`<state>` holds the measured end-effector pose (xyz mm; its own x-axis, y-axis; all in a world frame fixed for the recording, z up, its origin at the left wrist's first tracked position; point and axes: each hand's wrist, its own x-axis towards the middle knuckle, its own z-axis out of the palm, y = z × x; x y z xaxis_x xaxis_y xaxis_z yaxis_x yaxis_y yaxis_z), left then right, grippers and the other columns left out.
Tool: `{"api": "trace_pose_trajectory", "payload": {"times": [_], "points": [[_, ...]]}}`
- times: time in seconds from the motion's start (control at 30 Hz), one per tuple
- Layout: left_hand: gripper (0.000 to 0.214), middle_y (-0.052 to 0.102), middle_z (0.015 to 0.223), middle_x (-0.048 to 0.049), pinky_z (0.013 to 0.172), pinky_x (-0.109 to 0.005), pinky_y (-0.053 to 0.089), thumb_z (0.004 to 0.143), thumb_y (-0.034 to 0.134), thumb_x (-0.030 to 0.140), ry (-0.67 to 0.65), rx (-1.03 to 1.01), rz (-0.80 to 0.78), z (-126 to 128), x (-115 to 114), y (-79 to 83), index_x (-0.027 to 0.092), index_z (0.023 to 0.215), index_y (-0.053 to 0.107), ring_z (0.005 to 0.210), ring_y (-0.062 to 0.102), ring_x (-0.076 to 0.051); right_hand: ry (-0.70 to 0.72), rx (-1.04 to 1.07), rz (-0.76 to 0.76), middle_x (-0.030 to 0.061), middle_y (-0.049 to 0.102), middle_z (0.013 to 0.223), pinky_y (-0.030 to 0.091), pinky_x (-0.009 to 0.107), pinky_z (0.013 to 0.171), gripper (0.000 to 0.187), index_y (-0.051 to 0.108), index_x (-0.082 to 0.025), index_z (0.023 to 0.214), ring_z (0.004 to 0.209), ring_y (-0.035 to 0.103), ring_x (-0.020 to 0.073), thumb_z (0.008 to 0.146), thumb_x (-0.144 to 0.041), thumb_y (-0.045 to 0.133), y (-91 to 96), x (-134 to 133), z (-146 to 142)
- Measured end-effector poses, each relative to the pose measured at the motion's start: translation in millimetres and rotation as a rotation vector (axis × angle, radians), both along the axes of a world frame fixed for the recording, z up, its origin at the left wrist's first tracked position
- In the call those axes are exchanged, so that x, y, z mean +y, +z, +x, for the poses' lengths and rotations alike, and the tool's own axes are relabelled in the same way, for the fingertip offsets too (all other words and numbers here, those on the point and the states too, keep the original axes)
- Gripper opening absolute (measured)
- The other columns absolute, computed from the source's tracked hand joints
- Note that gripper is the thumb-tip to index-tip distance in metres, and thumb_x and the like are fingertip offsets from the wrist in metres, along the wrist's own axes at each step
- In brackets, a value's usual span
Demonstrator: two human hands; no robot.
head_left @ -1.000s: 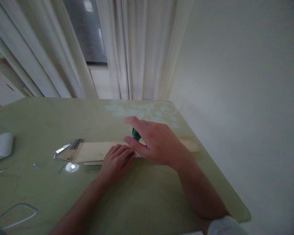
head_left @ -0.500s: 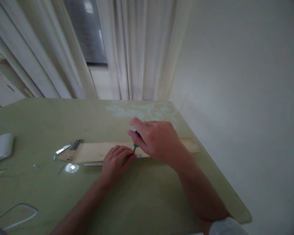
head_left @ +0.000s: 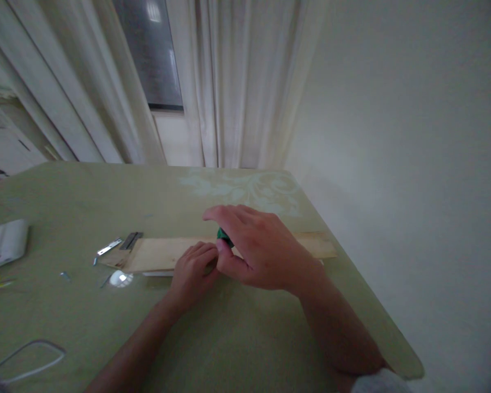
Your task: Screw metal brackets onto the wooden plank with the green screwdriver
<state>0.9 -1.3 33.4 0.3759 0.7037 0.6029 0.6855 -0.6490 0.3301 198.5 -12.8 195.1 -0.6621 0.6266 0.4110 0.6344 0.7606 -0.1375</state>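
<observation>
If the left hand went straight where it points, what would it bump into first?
Probably the green handle or the right hand beside it; both look close ahead of the left hand, but depth is unclear, so I can't tell which.

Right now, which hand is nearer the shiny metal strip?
Left. The left hand is at the wooden board, to the right of the shiny metal strip; the right hand is farther right, at the green handle.

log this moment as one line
left hand: on wooden board | right hand: at green screwdriver, grip partly hidden | silver strip: near board's left end
</observation>
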Motion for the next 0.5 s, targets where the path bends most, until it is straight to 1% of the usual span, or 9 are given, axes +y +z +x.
{"api": "trace_pose_trajectory", "payload": {"times": [0.03, 0.07, 0.17, 0.2, 0.23, 0.3, 0.37, 0.43, 0.5], "points": [[0.015, 0.074, 0.087, -0.0044, 0.072, -0.032, 0.052, 0.096, 0.058, 0.022, 0.014, -0.012, -0.004, 0.1, 0.0, 0.5, 0.023, 0.089, 0.071, 0.081, 0.067, -0.021, -0.005, -0.003, 0.003, 0.0079, 0.075, 0.115, 0.041, 0.032, 0.073, 0.035, 0.053, -0.020, 0.134, 0.100, 0.067, 0.0223, 0.101, -0.032, 0.050, 0.1, -1.2, -0.6], [0.016, 0.074, 0.086, -0.0043, 0.071, -0.031, 0.052, 0.095, 0.057, 0.021, 0.026, -0.024, -0.008, 0.5, -0.2, 1.0, 0.023, 0.088, 0.071, 0.080, 0.067, -0.021, -0.040, -0.016, 0.006, 0.0071, 0.076, 0.109, 0.040, 0.032, 0.070, 0.034, 0.055, -0.020, 0.131, 0.094, 0.067, 0.0225, 0.101, -0.035, 0.050, 0.3, -2.0, -1.1], [0.017, 0.075, 0.087, -0.0040, 0.073, -0.032, 0.052, 0.096, 0.057, 0.023, 0.043, -0.053, -0.023, 2.7, -1.5, 1.8, 0.024, 0.087, 0.072, 0.082, 0.068, -0.022, -0.184, -0.068, 0.013, 0.0031, 0.074, 0.085, 0.033, 0.033, 0.062, 0.035, 0.061, -0.022, 0.117, 0.075, 0.065, 0.0214, 0.107, -0.050, 0.042, 1.3, -2.3, -1.5], [0.017, 0.075, 0.087, -0.0039, 0.074, -0.033, 0.053, 0.097, 0.058, 0.024, 0.046, -0.058, -0.030, 3.5, -1.9, 1.5, 0.024, 0.088, 0.072, 0.083, 0.068, -0.022, -0.188, -0.070, 0.014, 0.0027, 0.074, 0.084, 0.033, 0.033, 0.062, 0.036, 0.061, -0.022, 0.115, 0.075, 0.065, 0.0210, 0.108, -0.050, 0.040, 1.5, -2.1, -1.2], [0.016, 0.075, 0.087, -0.0037, 0.074, -0.033, 0.053, 0.097, 0.058, 0.024, 0.051, -0.061, -0.040, 4.2, -2.3, 1.0, 0.024, 0.088, 0.072, 0.083, 0.068, -0.022, -0.160, -0.063, 0.013, 0.0032, 0.075, 0.089, 0.034, 0.033, 0.064, 0.034, 0.061, -0.022, 0.116, 0.079, 0.066, 0.0209, 0.109, -0.047, 0.040, 1.7, -1.9, -0.9], [0.017, 0.074, 0.086, -0.0036, 0.073, -0.033, 0.052, 0.096, 0.058, 0.025, 0.073, -0.059, -0.053, 5.1, -2.7, -1.2, 0.024, 0.085, 0.071, 0.081, 0.068, -0.022, -0.052, -0.031, 0.006, 0.0052, 0.075, 0.106, 0.038, 0.033, 0.070, 0.028, 0.059, -0.021, 0.124, 0.092, 0.066, 0.0210, 0.105, -0.037, 0.045, 2.0, -2.3, -0.5], [0.017, 0.074, 0.085, -0.0039, 0.072, -0.034, 0.052, 0.096, 0.058, 0.026, 0.108, -0.046, -0.060, 5.2, -2.7, -4.0, 0.023, 0.083, 0.069, 0.080, 0.067, -0.022, 0.016, -0.003, -0.010, 0.0075, 0.073, 0.119, 0.041, 0.032, 0.075, 0.034, 0.056, -0.020, 0.131, 0.101, 0.065, 0.0216, 0.100, -0.030, 0.050, 2.5, -3.2, -0.5], [0.016, 0.074, 0.085, -0.0046, 0.072, -0.035, 0.052, 0.096, 0.060, 0.027, 0.138, -0.022, -0.061, 4.4, -2.2, -5.6, 0.023, 0.084, 0.070, 0.080, 0.068, -0.023, -0.018, -0.005, -0.026, 0.0076, 0.073, 0.114, 0.040, 0.032, 0.074, 0.034, 0.057, -0.019, 0.130, 0.097, 0.065, 0.0222, 0.100, -0.036, 0.052, 3.3, -3.5, -0.9], [0.013, 0.076, 0.090, -0.0057, 0.075, -0.036, 0.054, 0.095, 0.063, 0.031, 0.129, 0.001, -0.061, 2.8, -1.3, -4.7, 0.023, 0.091, 0.072, 0.086, 0.069, -0.024, -0.127, -0.029, -0.033, 0.0055, 0.074, 0.098, 0.037, 0.032, 0.068, 0.037, 0.060, -0.020, 0.121, 0.085, 0.065, 0.0218, 0.104, -0.051, 0.048, 4.2, -2.7, -0.9]]}}
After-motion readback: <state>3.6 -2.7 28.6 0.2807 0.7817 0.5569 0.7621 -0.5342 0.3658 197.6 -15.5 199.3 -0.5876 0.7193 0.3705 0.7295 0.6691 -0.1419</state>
